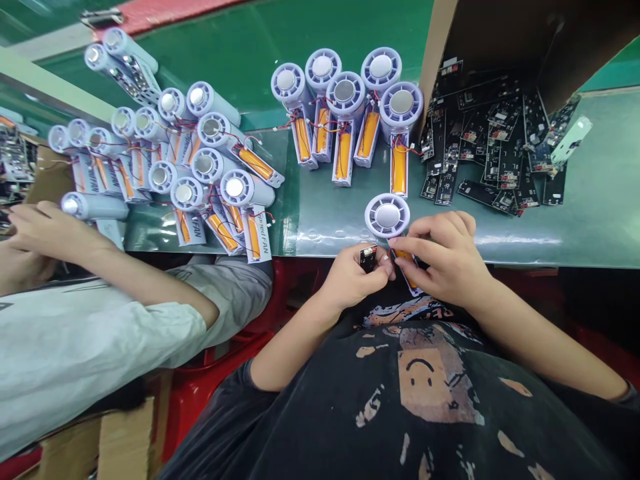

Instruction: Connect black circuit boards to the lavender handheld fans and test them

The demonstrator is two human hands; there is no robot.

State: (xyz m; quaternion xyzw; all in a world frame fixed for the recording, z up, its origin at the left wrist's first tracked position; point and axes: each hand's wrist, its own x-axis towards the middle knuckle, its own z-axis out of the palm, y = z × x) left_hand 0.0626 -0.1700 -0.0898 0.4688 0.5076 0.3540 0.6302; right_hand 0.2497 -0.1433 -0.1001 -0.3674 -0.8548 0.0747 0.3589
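Observation:
My left hand [357,275] is closed around a small black circuit board [369,259], whose upper end shows above the fingers. Beside it, my right hand [445,257] grips the handle part of a lavender fan unit [387,215]. That unit's round head points up at the table's front edge, and an orange battery shows between the fingers in its open handle. Thin wires run between the two hands, where the fingertips nearly meet. How the wires end there is too small to make out.
Several fan units [345,97] stand behind my hands, and more [213,167] are to the left. Circuit boards [495,147] lie piled at the right by a cardboard box [437,47]. A person's hands and arm [95,247] are at the far left.

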